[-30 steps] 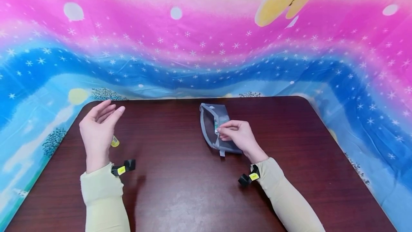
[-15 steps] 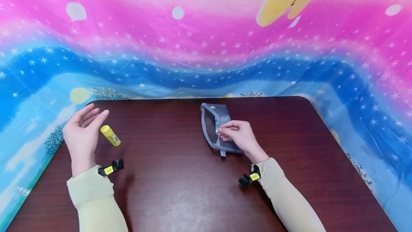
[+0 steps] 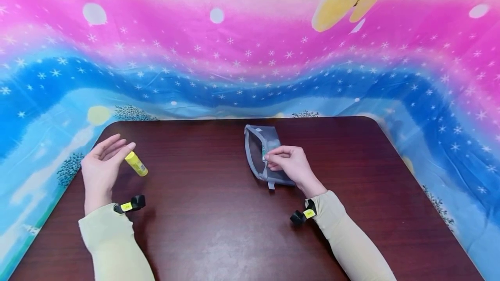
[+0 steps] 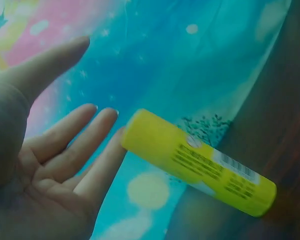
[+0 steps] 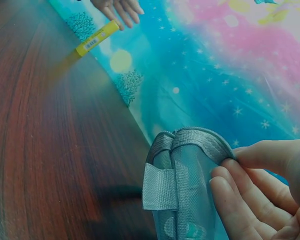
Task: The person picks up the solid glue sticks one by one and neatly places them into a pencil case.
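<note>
A yellow glue stick (image 3: 136, 164) with a barcode label stands on end on the table. Just left of it is my left hand (image 3: 100, 168), its thumb and fingers spread and nothing held. In the left wrist view a fingertip meets the outline of the stick's top end; I cannot tell whether they touch. Farther right lies a grey zip pouch (image 3: 251, 153) with its mouth gaping. My right hand (image 3: 291, 164) pinches the pouch's zipped edge between thumb and fingers, as the right wrist view also shows. Something small with green print shows at the mesh; what it is stays unclear.
Both items are on a dark red-brown wooden table (image 3: 203, 211). A printed cloth (image 3: 218, 68) in pink and blue hangs around its back and sides. A small black camera (image 3: 137, 202) sits on the left wrist, another (image 3: 297, 217) on the right.
My left hand has moved left, bringing the glue stick into full view, then slightly down and right toward it. The right hand keeps its pinch on the pouch in the same place.
</note>
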`<state>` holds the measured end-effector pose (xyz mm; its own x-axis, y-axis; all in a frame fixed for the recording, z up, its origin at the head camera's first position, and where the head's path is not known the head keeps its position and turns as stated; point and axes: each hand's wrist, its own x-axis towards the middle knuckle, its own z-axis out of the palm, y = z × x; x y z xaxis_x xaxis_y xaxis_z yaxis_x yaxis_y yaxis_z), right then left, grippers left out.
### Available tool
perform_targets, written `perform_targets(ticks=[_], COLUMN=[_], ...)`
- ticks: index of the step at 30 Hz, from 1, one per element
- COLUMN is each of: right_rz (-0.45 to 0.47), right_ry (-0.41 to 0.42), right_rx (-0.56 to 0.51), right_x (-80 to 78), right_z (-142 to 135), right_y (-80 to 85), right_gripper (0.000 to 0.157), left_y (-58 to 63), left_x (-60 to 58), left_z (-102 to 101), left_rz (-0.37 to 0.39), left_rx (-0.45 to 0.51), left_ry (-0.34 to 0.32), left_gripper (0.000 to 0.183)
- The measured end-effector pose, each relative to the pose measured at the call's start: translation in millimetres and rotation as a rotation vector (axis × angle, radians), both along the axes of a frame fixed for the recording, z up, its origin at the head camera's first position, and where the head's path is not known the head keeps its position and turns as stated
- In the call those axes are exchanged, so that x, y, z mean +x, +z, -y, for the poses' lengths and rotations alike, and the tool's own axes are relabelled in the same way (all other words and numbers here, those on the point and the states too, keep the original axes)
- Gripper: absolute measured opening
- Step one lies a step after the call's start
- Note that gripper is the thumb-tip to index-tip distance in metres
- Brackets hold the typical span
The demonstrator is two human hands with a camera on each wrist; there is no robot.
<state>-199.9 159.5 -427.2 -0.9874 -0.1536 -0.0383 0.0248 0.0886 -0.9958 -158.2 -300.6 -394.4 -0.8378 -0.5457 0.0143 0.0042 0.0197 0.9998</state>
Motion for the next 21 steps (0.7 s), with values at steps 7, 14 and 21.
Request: perform_targets(ticks=[7,14,21], right_rz=[0.001,0.001,0.001], right_ry=[0.003,0.003,0.002], right_rx=[0.006,0.008,0.008], right_x=[0.4,-0.2,0.4], right_z=[0.1,0.4,1.0], right_y=[-1.0,-0.8,0.1], right_gripper=[0.019,0.018,0.018], left_y=[-16.0,-26.7,-37.9], left_x=[1.2,0.2,3.4], left_z=[7.5,14.7,25.7], left_rz=[-0.004,0.047,0.130], left_rx=[0.020,-0.181,-0.333], left_ry=[-0.102,-0.164,-0.297], left_gripper=[0.062,0.058,0.054])
